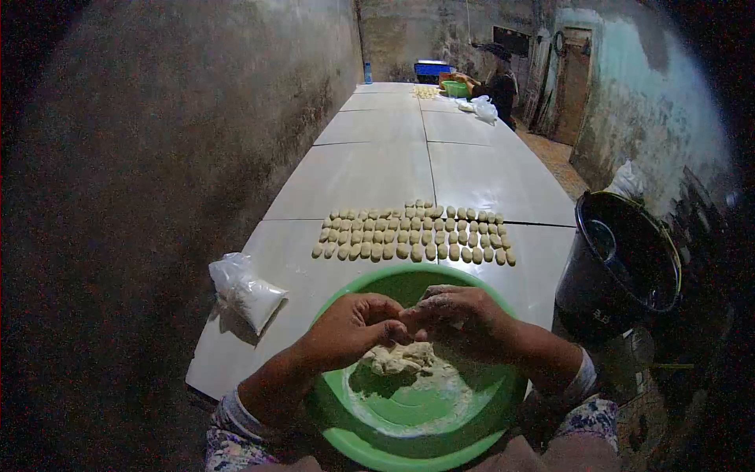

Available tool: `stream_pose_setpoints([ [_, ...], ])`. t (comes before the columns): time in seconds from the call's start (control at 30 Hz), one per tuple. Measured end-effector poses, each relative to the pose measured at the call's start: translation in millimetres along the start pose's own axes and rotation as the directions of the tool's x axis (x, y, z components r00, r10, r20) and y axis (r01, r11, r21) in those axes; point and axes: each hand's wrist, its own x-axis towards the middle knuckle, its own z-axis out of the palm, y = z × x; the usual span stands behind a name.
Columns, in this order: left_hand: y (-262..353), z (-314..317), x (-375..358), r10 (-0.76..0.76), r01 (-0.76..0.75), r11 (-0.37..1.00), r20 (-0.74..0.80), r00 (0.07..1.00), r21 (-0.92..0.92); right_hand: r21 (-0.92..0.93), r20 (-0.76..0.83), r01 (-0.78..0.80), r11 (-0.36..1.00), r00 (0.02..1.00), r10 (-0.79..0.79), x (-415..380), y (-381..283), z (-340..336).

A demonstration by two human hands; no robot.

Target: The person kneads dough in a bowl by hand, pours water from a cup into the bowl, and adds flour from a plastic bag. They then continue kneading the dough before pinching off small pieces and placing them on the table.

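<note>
Both of my hands meet above a large green basin (pixel 417 431), with floury fingers. My left hand (pixel 354 329) has its fingers curled and pressed together, its fingertips touching those of my right hand (pixel 456 318), which is also closed. Whatever may be between the fingers is hidden. Below them a lump of pale dough (pixel 399 359) lies in the basin among scattered flour. Just beyond the basin, several small oval dough pieces (pixel 403 236) stand in rows on the white table (pixel 370 177).
A clear bag of white powder (pixel 255 301) sits at the table's left edge. At the right stands a black bucket (pixel 605 271). At the far end are a person in dark clothing (pixel 500 85), a green bowl (pixel 454 89), a blue crate (pixel 431 69) and plastic bags (pixel 484 110).
</note>
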Motion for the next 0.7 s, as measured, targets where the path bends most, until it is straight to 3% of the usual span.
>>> stream_pose_setpoints([
  [0.1,6,-2,0,-0.031,0.035,0.994,-0.045,0.999,0.108,-0.040,0.017,-0.019,0.999,1.000,0.019,1,2,-1],
  [0.23,-4,-5,3,-0.035,0.035,0.999,-0.007,0.999,0.032,-0.066,0.063,-0.069,0.995,0.995,0.073,1,-2,-2],
  [0.3,-6,-4,3,-0.015,0.016,0.999,-0.027,1.000,0.044,0.006,-0.133,0.020,1.000,0.991,-0.019,4,-8,6],
  [0.37,-6,-5,2,-0.016,0.015,1.000,0.053,0.998,0.016,0.016,-0.057,0.013,1.000,0.998,-0.012,-2,-2,8],
  [0.43,-4,-1,1,-0.018,0.008,0.992,0.076,0.997,0.126,-0.167,-0.109,0.098,0.981,0.987,-0.117,-4,-3,7],
  [0.53,1,1,-2,0.021,-0.045,0.997,0.360,0.933,0.059,-0.279,-0.083,0.135,0.951,0.983,-0.164,-5,-4,6],
  [0.7,0,2,-2,-0.011,-0.100,0.942,0.325,0.945,0.321,-0.433,0.046,0.172,0.885,0.985,-0.169,-5,-9,6],
])
